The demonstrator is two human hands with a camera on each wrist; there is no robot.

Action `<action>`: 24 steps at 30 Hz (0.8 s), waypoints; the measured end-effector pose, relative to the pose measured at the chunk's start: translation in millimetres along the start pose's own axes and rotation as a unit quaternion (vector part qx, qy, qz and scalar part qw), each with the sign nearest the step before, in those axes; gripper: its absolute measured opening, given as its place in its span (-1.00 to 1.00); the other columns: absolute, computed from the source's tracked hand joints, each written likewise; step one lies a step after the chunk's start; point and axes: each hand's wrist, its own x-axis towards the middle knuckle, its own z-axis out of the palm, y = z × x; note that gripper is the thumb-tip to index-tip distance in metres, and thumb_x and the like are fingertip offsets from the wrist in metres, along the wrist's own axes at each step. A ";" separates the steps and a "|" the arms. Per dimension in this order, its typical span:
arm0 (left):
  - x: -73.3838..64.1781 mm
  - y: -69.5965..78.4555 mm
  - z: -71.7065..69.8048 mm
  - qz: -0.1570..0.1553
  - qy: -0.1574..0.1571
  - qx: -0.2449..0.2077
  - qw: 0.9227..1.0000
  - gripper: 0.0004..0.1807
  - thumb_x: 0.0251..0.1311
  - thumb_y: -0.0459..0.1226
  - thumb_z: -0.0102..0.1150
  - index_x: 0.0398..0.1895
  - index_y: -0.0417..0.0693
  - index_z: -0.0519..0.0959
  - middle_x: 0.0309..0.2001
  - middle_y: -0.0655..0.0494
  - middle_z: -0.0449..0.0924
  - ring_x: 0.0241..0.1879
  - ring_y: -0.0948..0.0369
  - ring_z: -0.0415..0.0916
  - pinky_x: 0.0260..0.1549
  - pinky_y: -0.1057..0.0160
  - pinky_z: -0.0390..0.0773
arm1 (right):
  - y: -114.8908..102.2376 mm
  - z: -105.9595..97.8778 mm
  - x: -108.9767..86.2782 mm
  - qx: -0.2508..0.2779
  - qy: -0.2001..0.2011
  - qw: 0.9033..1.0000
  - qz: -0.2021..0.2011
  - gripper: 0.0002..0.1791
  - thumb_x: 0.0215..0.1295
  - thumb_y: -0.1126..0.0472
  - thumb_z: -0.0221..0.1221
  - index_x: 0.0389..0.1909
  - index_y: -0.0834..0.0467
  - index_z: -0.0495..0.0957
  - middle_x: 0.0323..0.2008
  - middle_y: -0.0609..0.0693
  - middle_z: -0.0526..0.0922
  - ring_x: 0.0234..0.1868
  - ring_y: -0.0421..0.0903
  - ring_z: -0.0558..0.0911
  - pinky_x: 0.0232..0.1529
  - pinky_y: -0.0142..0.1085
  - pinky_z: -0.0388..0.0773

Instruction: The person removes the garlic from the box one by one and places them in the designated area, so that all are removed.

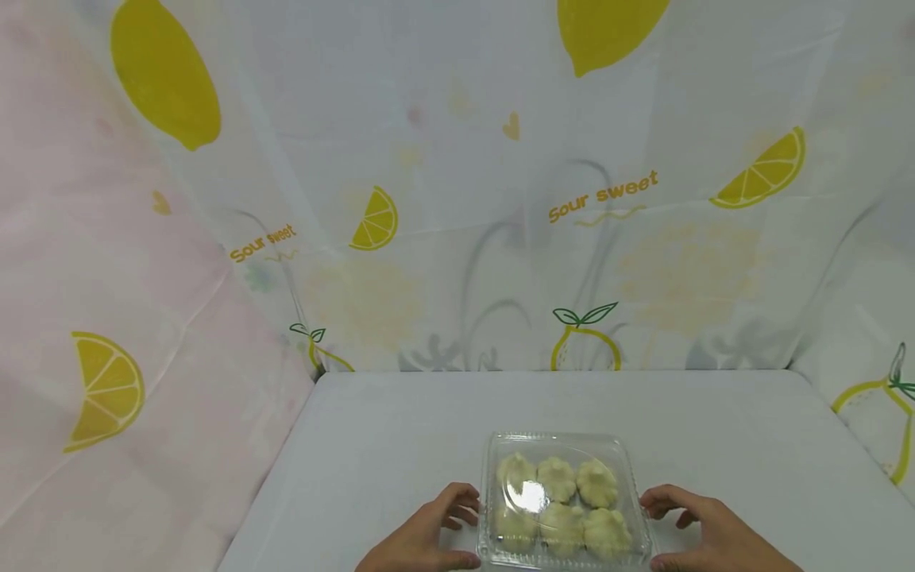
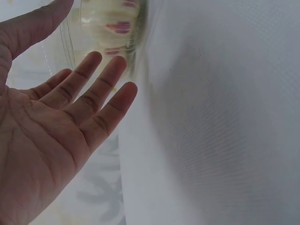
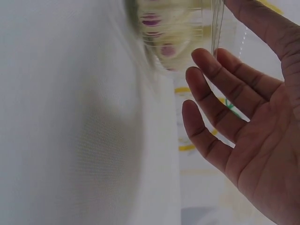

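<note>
A clear lidded plastic box (image 1: 557, 560) sits on the white table at the near edge of the head view. Through its lid show several pale, pleated, bun-like pieces (image 1: 596, 483) in two rows; the wrist views show purple marks low on their sides. My left hand (image 1: 429, 528) is at the box's left side, fingers spread and slightly bent. On the opposite side is my right hand (image 1: 708, 528), its fingers loosely bent and thumb apart. Both hands' fingertips lie close to the box walls; whether they touch, I cannot tell. Neither hand grips it.
The white tabletop (image 1: 400, 421) extends behind and to both sides of the box. A fabric backdrop (image 1: 443, 159) with lemon prints stands along the back, left and right edges of the table. Light glares on the lid.
</note>
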 end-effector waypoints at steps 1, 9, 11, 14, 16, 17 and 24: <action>-0.1 0.3 0.6 -0.002 -0.001 -0.005 1.000 -0.30 0.15 -0.11 0.42 0.26 -0.02 0.26 0.11 0.18 0.46 0.08 0.19 0.49 0.03 0.20 0.50 | -0.6 0.2 -0.1 0.002 -0.001 1.000 0.002 -0.48 0.23 0.28 0.36 0.18 0.28 0.43 -0.02 -0.06 0.60 -0.07 -0.29 0.54 -0.34 -0.29 0.46; 0.8 -0.5 3.0 -0.008 -0.010 -0.059 0.998 -0.28 0.18 -0.21 0.40 0.30 -0.08 0.19 0.07 0.08 0.45 -0.03 0.18 0.54 -0.04 0.20 0.55 | -6.9 0.7 0.9 0.015 -0.009 0.999 0.042 -0.48 0.28 0.23 0.33 0.20 0.30 0.42 -0.02 -0.08 0.60 -0.07 -0.33 0.53 -0.35 -0.30 0.45; 1.1 -1.7 3.7 -0.012 -0.011 -0.085 0.996 -0.30 0.18 -0.25 0.39 0.29 -0.10 0.20 0.04 0.04 0.47 -0.08 0.17 0.56 -0.06 0.19 0.57 | -7.8 0.7 1.4 0.014 -0.011 0.999 0.052 -0.48 0.28 0.21 0.33 0.20 0.29 0.42 -0.03 -0.10 0.59 -0.09 -0.33 0.53 -0.36 -0.30 0.44; 1.4 -3.9 4.6 -0.022 -0.013 -0.137 0.990 -0.30 0.17 -0.31 0.39 0.28 -0.15 0.20 0.00 -0.02 0.48 -0.14 0.16 0.58 -0.12 0.19 0.59 | -9.2 0.9 1.6 0.016 -0.013 0.998 0.060 -0.48 0.29 0.21 0.32 0.21 0.29 0.42 -0.03 -0.09 0.59 -0.10 -0.33 0.53 -0.36 -0.30 0.45; 1.6 -5.4 4.9 -0.025 -0.015 -0.164 0.986 -0.29 0.16 -0.34 0.39 0.29 -0.18 0.20 -0.01 -0.05 0.47 -0.16 0.18 0.58 -0.14 0.20 0.60 | -10.0 0.9 2.1 0.020 -0.014 0.998 0.062 -0.48 0.30 0.22 0.31 0.21 0.30 0.41 -0.03 -0.06 0.59 -0.10 -0.32 0.54 -0.36 -0.30 0.44; 1.8 -6.0 4.9 -0.025 -0.016 -0.176 0.984 -0.28 0.15 -0.35 0.38 0.29 -0.20 0.19 -0.01 -0.06 0.47 -0.17 0.19 0.58 -0.14 0.21 0.60 | -10.4 0.8 2.3 0.021 -0.014 0.998 0.060 -0.48 0.29 0.22 0.32 0.21 0.31 0.41 -0.03 -0.05 0.59 -0.10 -0.31 0.54 -0.36 -0.29 0.45; 4.3 -9.1 5.8 -0.006 -0.041 -0.234 0.971 -0.26 0.15 -0.46 0.33 0.29 -0.38 0.09 -0.05 0.01 0.46 -0.18 0.25 0.57 -0.13 0.28 0.59 | -11.8 0.3 3.2 0.029 -0.013 0.998 0.057 -0.45 0.28 0.24 0.32 0.21 0.35 0.39 -0.04 -0.04 0.58 -0.12 -0.30 0.54 -0.35 -0.29 0.47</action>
